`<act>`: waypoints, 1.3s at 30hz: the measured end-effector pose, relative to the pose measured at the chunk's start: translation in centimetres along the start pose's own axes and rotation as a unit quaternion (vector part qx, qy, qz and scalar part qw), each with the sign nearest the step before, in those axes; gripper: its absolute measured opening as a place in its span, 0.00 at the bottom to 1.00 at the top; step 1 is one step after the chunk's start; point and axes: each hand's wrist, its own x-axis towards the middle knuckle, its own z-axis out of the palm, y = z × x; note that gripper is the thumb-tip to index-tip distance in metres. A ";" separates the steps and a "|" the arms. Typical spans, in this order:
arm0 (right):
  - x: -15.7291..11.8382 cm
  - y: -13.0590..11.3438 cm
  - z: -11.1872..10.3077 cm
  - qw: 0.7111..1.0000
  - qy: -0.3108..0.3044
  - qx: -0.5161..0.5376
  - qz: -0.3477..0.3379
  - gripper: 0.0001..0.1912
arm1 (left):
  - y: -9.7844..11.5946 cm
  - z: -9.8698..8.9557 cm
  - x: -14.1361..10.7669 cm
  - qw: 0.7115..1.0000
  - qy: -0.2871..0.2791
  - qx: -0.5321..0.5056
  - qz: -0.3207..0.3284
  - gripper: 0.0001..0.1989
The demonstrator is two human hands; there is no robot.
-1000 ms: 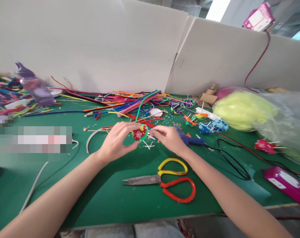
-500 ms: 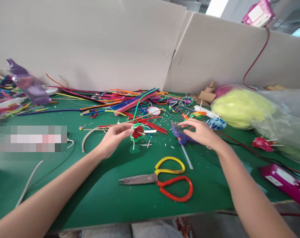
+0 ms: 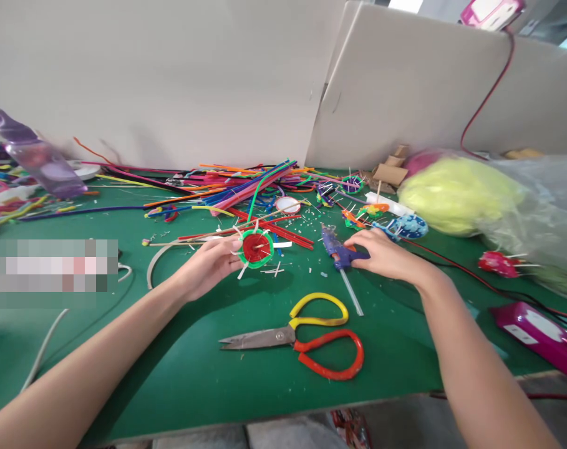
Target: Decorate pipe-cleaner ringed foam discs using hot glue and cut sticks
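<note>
A round red and green piece with white strips sticking out round its rim is held at its left edge by my left hand. Its red face is turned up toward the camera. My right hand has its fingers closed round the handle of a purple glue gun, whose nozzle points to the back. A clear glue stick comes out of the gun's rear. Scissors with one yellow and one red handle lie nearer the front edge.
Colourful pipe cleaners are heaped along the grey partition. At the left stand a purple bottle and a white cable. Yellow stuff in a plastic bag and a magenta device are on the right.
My left hand has turned the round piece so its red face shows more. My right hand has lowered from above the glue gun and closed on its handle.
</note>
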 end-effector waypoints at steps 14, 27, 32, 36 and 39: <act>-2.3 -4.2 -3.0 0.851 -0.042 0.521 -0.054 0.32 | -0.5 -0.2 0.0 0.996 0.050 -0.077 -0.015 0.07; -1.9 -4.8 -1.8 0.804 -0.150 0.568 -0.089 0.22 | -0.1 0.4 -0.4 0.987 0.042 -0.145 -0.053 0.07; -1.8 -4.9 -1.7 0.802 -0.150 0.572 -0.084 0.23 | 0.0 0.6 -0.5 0.986 0.034 -0.150 -0.062 0.06; -1.7 -5.1 -1.8 0.800 -0.159 0.575 -0.074 0.22 | 0.0 0.6 -0.5 0.987 0.036 -0.137 -0.071 0.06; -1.6 -5.1 -1.7 0.792 -0.152 0.585 -0.086 0.22 | 0.0 0.5 -0.5 0.988 0.036 -0.132 -0.073 0.06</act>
